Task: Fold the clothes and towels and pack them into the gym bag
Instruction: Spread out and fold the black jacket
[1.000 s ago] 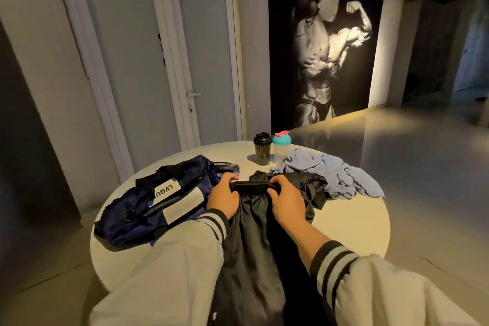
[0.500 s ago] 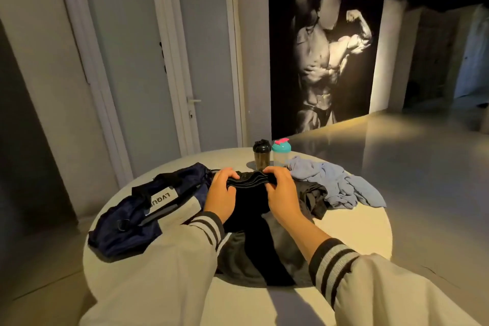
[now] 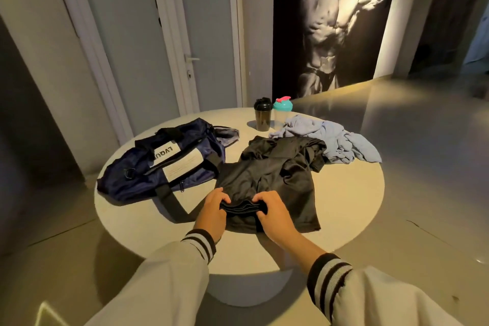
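We see the black garment (image 3: 270,174) spread on the round white table (image 3: 349,193), its far end rumpled and its near end an elastic waistband (image 3: 242,208) bunched between two hands. The left hand (image 3: 213,213) has its grip curled round the waistband's left end. The right hand (image 3: 275,216) holds the right end, fingers on top. Just left of the garment the navy gym bag (image 3: 127,180) lies on its side, with one of its black straps (image 3: 169,201) trailing toward us. On its pale panel (image 3: 182,164) we read "LVQU", upside down from here and cut off where a handle crosses it; the smaller print below is too fine to read. Behind the garment a light blue cloth (image 3: 336,140) lies crumpled. A black shaker bottle (image 3: 262,118) and a teal-lidded bottle (image 3: 282,111) stand side by side near the far edge.
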A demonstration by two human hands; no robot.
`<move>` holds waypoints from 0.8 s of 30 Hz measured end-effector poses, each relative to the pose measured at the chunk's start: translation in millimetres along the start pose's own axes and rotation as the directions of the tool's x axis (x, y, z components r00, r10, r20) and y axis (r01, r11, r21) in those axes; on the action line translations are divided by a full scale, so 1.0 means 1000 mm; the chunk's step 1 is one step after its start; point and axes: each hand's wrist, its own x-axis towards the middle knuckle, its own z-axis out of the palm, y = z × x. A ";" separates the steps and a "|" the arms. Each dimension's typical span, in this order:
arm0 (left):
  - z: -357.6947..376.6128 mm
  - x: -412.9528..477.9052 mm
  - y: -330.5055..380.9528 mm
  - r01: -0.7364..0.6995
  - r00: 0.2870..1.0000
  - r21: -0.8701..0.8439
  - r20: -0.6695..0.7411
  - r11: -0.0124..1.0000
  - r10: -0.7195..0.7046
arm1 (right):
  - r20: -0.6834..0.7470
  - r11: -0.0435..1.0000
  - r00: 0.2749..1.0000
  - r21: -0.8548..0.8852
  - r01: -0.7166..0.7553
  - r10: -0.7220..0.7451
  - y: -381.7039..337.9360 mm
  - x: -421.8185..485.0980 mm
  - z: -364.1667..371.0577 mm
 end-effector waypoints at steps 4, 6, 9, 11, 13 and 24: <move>0.000 -0.013 -0.002 -0.029 0.999 0.031 0.023 0.999 0.029 | -0.011 1.000 1.000 -0.002 0.015 -0.015 0.005 -0.015 0.006; 0.001 -0.017 -0.004 -0.066 0.997 0.091 0.041 0.994 0.062 | -0.040 0.999 0.999 0.009 0.035 -0.034 0.004 -0.018 0.005; 0.002 -0.022 -0.003 -0.130 0.991 0.250 0.007 0.959 0.133 | -0.058 1.000 0.998 0.029 0.007 -0.005 0.003 -0.022 0.001; 0.001 -0.028 -0.004 -0.170 0.983 0.312 -0.012 0.935 0.183 | -0.061 1.000 0.998 0.014 0.001 -0.001 0.003 -0.023 0.001; -0.001 -0.034 -0.006 -0.167 0.985 0.286 0.015 0.944 0.170 | -0.034 1.000 0.999 0.004 0.008 -0.008 0.002 -0.026 0.002; -0.003 -0.054 -0.005 -0.136 0.990 0.255 -0.003 0.957 0.142 | 0.128 0.997 0.992 -0.067 0.031 -0.022 0.005 -0.036 0.000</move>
